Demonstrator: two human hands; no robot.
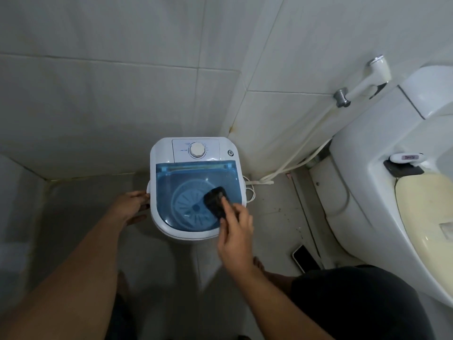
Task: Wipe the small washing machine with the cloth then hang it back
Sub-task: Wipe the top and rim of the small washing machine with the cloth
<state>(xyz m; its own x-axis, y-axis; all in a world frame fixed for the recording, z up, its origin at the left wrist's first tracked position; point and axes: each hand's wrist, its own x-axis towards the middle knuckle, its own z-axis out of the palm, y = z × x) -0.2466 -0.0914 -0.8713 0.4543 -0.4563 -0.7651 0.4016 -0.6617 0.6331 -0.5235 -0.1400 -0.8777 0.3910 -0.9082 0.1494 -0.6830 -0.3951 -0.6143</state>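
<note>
While pressed flat on the translucent blue lid (193, 175), dark cloth (215, 201) sits right of lid centre, over the ribbed pulsator seen through it. Held by right hand (236, 231), fingers on top of cloth's near edge. Left hand (133, 206) at left side of small washing machine (157, 155), fingers curled round the side handle, gripping it. Machine upright on tiled floor (274, 212) in wall corner; white dial (196, 150) and small round button (230, 152) on rear panel. Toilet (362, 192) to the right, bidet sprayer (372, 72) clipped on wall above. Phone (305, 258) flat on floor between machine and toilet. White cord (250, 192) beside machine's right side.
</note>
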